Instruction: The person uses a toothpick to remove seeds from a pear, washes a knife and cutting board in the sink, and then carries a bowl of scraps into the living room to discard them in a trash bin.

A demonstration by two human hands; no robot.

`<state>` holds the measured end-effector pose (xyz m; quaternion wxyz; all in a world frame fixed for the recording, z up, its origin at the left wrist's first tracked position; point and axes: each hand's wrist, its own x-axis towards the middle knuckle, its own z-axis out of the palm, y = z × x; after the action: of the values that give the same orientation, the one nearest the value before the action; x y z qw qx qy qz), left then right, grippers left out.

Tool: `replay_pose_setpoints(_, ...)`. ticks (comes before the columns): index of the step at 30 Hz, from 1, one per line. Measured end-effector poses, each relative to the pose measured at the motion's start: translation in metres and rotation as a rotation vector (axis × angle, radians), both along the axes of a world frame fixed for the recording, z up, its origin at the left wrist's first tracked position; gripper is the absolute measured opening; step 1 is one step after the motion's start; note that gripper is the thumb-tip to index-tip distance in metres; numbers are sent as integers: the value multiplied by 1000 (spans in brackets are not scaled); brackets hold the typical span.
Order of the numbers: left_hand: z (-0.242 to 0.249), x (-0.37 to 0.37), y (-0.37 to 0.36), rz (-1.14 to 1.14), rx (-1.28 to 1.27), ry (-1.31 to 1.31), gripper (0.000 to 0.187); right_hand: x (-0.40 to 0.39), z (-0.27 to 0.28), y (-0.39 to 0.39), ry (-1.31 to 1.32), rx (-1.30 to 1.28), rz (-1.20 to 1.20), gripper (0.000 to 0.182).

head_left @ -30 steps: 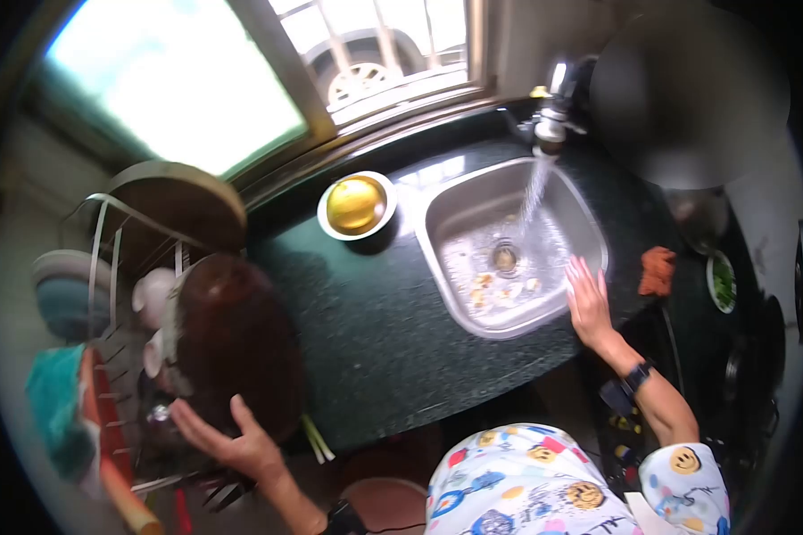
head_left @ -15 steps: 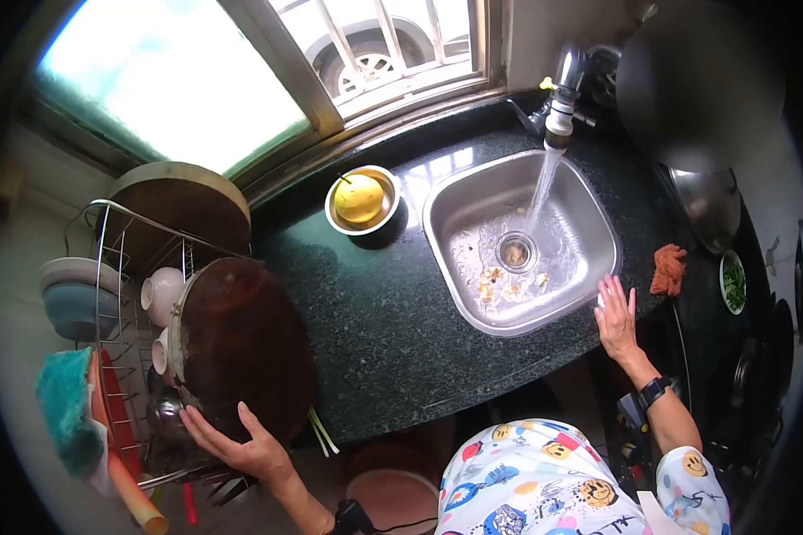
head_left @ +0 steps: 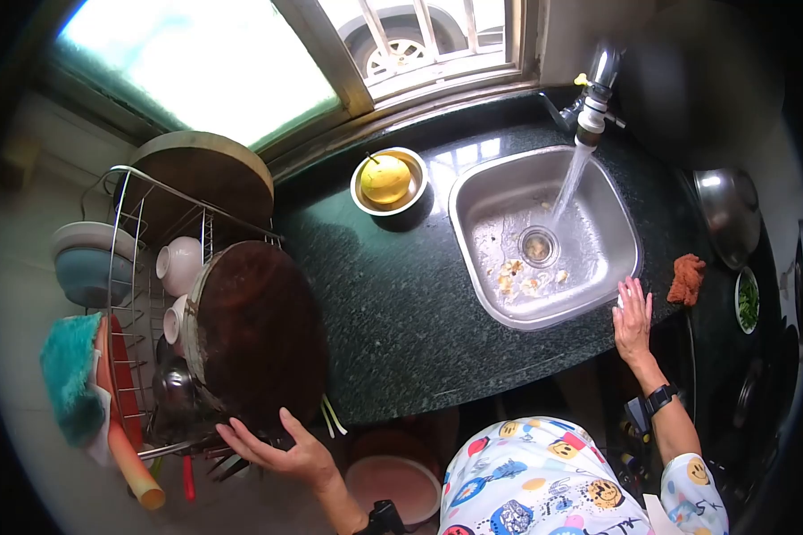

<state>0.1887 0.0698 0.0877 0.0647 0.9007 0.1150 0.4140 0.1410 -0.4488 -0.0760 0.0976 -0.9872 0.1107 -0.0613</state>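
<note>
Countertop: sink beside right hand, dark board beside left hand.

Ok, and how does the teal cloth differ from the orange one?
The teal cloth hangs beside the dish rack, while the orange cloth lies bunched up to the right of the sink. The teal cloth also looks bigger and more spread out than the orange cloth. Neither is being held.
</note>
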Motion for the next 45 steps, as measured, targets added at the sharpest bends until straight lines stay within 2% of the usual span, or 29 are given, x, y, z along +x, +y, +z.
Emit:
replay_pose_setpoints(6,-28,-28,-3,44,-6,-41,71,0,-1,1,-27,-19,5,48)
replay_pose_setpoints(11,-32,-40,-12,110,-33,73,77,0,-5,0,-37,-27,-4,48)
replay_pose_setpoints(19,-37,-47,-14,63,-67,16,78,0,-8,-1,-52,-39,-3,48)
replay_pose_setpoints(21,-43,-54,-15,-106,-83,-95,76,0,-7,-1,-51,-35,-7,48)
replay_pose_setpoints(22,-48,-61,-18,-103,-82,-95,76,0,-8,-1,-51,-35,-5,48)
replay_pose_setpoints(25,-62,-82,-31,-196,-220,-13,72,0,-11,-1,-53,-45,-11,48)
replay_pose_setpoints(29,-66,-91,-43,-66,-800,228,64,2,-3,3,-27,-20,-38,48)
replay_pose_setpoints(31,-66,-84,-51,-32,-867,240,60,3,1,7,-23,-29,-106,52)
replay_pose_setpoints(33,-83,-79,-46,-140,-822,321,58,1,-13,4,-51,-92,-151,58)
replay_pose_setpoints(38,-106,-23,-73,-424,-658,500,61,7,-18,10,-4,7,-284,61)
replay_pose_setpoints(41,-123,25,-113,-513,-551,644,64,6,-12,5,16,19,-185,62)
replay_pose_setpoints(43,-149,56,-133,-600,-455,623,68,11,-5,-6,37,24,-134,60)
replay_pose_setpoints(45,-154,79,-160,-459,-377,789,76,23,-6,-22,32,28,-147,61)
